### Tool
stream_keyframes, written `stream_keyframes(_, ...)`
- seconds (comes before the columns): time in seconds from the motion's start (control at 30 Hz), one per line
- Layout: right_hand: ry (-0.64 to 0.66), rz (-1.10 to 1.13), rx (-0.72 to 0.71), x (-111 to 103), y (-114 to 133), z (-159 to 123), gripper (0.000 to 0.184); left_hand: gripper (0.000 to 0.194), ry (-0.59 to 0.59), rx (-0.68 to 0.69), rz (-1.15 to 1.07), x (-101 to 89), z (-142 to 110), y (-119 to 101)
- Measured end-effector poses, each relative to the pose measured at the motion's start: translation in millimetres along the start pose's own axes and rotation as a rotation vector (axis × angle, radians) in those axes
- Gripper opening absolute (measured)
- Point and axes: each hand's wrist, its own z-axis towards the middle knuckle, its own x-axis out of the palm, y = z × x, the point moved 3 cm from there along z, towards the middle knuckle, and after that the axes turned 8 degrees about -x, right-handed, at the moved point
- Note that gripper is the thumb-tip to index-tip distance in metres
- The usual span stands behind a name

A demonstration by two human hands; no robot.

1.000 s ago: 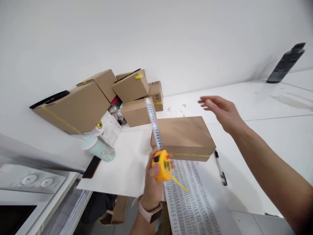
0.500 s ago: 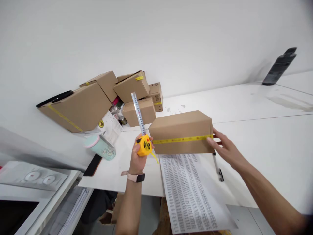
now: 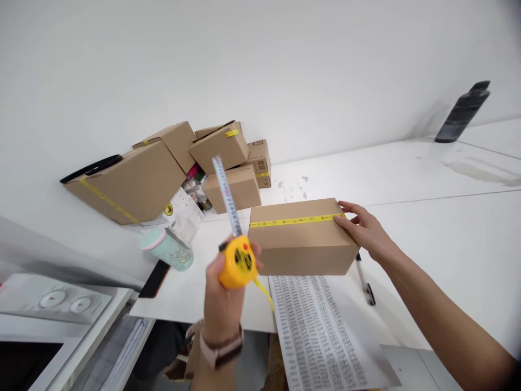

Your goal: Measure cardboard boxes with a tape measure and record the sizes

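Observation:
My left hand [image 3: 223,293] is wrapped round a yellow tape measure [image 3: 240,263], whose metal blade [image 3: 228,195] sticks out upward and away. A yellow wrist strap dangles from its case. On the white table a brown cardboard box [image 3: 301,236] with yellow tape along its top lies on its long side. My right hand [image 3: 364,228] grips the box's right end, thumb on the tape and fingers behind the edge. The left hand is near the box's left end; whether its fingers touch it I cannot tell.
Printed sheets [image 3: 325,331] hang over the table's front edge, with a marker pen [image 3: 366,282] beside them. Several cardboard boxes [image 3: 130,179] are piled at the back left. A mint tumbler [image 3: 169,250] stands on the left, a dark bottle [image 3: 462,114] at the far right.
The box has rolled toward me, so its taped side now faces up. My left hand has come nearer with the tape measure, blade still out, and the right hand has shifted slightly upward.

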Motion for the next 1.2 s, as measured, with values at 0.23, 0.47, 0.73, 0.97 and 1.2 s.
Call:
stream_keyframes(0.23, 0.042, -0.156, -0.338, -3.2, 36.5, 30.1, 0.044, 0.047, 0.164, -0.539, -0.088, 47.6, -57.2, 80.6)
stream_keyframes(0.47, 0.309, -0.189, -0.343, 34.1, 66.7, 69.4, 0.04, 0.053, 0.045, -0.567, -0.088, 68.9, -32.6, 93.9)
stream_keyframes(0.73, 0.328, -0.249, -0.271, 56.0, 56.9, 88.1, 0.029, 0.054, 0.047, -0.633, -0.107, 63.1, -32.7, 103.8)
stream_keyframes(0.97, 0.347, -0.285, -0.251, 57.9, 49.1, 92.6, 0.026, 0.054, 0.076, -0.6, -0.065, 58.3, -41.2, 103.9)
stream_keyframes(1.2, 0.369, -0.258, -0.277, 58.0, 52.1, 92.1, 0.028, 0.081, 0.119, -0.567, -0.04, 57.7, -44.6, 104.1)
